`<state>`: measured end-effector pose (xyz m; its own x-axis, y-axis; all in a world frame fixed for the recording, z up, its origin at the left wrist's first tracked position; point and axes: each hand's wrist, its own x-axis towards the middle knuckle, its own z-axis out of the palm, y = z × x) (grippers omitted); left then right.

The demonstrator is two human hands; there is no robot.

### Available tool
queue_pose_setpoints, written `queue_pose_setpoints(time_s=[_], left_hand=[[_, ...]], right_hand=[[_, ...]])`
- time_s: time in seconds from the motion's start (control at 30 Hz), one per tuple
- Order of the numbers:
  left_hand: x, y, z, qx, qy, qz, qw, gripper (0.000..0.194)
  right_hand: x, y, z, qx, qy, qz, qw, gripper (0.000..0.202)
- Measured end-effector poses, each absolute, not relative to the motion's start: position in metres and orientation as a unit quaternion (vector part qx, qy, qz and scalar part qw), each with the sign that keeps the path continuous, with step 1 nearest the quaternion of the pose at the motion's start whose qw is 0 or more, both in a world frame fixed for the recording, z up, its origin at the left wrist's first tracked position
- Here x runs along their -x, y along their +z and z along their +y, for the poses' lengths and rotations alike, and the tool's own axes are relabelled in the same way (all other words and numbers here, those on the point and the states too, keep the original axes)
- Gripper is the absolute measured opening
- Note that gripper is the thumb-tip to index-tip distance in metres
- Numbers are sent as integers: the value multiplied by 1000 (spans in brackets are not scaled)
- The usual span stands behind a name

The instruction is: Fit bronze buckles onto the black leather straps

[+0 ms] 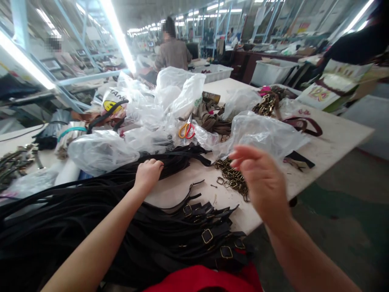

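My left hand point(148, 175) is closed over the near end of a bundle of black straps point(174, 164), with its fingers curled down onto them. My right hand point(263, 182) is raised in front of a pile of brass-coloured metal buckles point(232, 176). Its fingers are loosely bent and a little apart, slightly blurred, and I see nothing in them. Two loose rectangular buckles point(223, 182) lie at the pile's left edge. Closer to me, a large heap of black straps point(194, 227) has rectangular buckles fitted near its ends.
Scissors point(186, 130) with red and yellow handles rest among clear plastic bags point(179, 93). Brown straps point(212, 119) and a heap of metal chain-like fittings point(266, 103) lie farther back. The table edge point(343, 142) runs along the right. A person point(173, 52) is beyond the table.
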<state>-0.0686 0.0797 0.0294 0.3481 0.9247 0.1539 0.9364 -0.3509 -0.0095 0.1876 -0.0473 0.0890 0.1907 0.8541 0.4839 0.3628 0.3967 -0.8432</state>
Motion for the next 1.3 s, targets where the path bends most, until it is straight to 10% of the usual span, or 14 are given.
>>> queue_pose_setpoints(time_s=[0.23, 0.37, 0.6, 0.87, 1.07, 1.3], left_hand=[[70, 61, 29, 749, -48, -526, -400, 28], [89, 57, -8, 710, 59, -493, -499, 24], [89, 34, -12, 787, 24, -532, -311, 33], [3, 10, 1, 737, -203, -470, -441, 27], [4, -10, 1, 659, -194, -517, -511, 23], [2, -12, 2, 680, -161, -514, -497, 29]], right_hand=[[-116, -15, -20, 408, 714, -430, 373, 42], [-108, -32, -9, 317, 810, -248, 427, 36], [-122, -26, -25, 518, 552, -521, 394, 32], [-139, -11, -34, 527, 401, -708, 246, 18], [-209, -26, 0, 742, 62, -667, 41, 21], [-216, -42, 14, 727, 64, -683, -23, 15]])
